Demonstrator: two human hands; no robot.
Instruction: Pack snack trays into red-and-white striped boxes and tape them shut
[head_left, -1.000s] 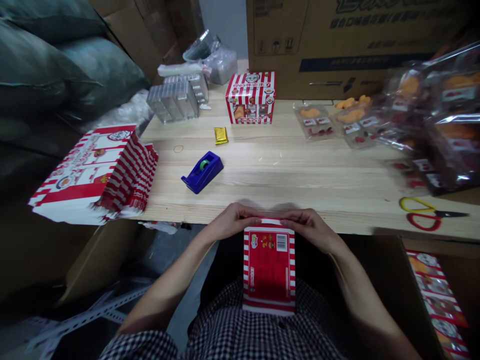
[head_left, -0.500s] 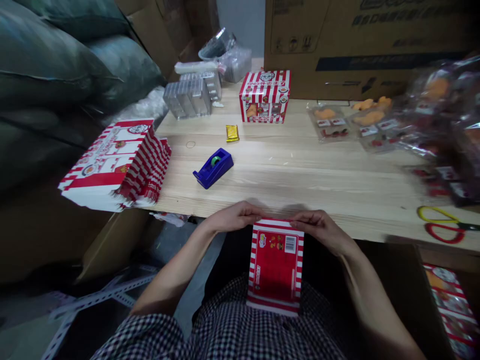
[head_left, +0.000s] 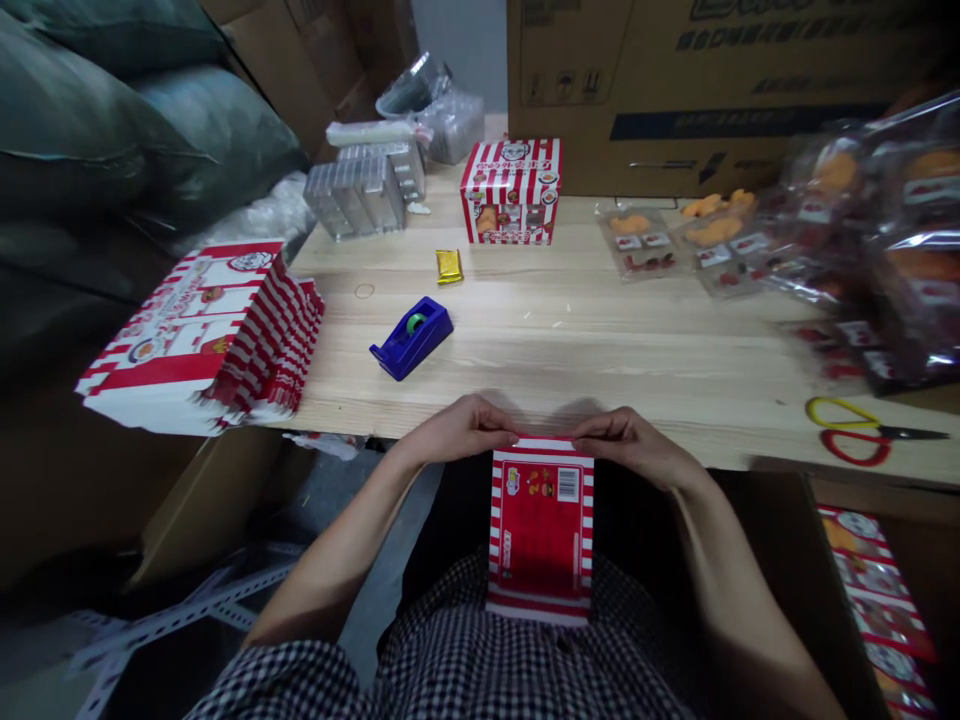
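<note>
Red-striped carton [head_left: 541, 530] held nearer than, and right of, the blue tape dispenser [head_left: 412, 340]
Left hand [head_left: 476, 430] and right hand [head_left: 622, 440] are nearly closed, each pinching one end of the carton's far edge. It is probably light, smooth card that creases easily, best gripped there. The desk [head_left: 622, 330], its edge nearer than the dispenser, could catch it. Around the dispenser: stacked cartons [head_left: 191, 315] left, gold packet [head_left: 449, 267] just behind, scissors [head_left: 855, 430] well right.

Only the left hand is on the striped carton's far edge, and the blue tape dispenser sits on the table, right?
Not quite: besides the left hand, the right hand is also on the far edge of the striped carton, as the head view shows. The blue tape dispenser does sit on the table.
</note>
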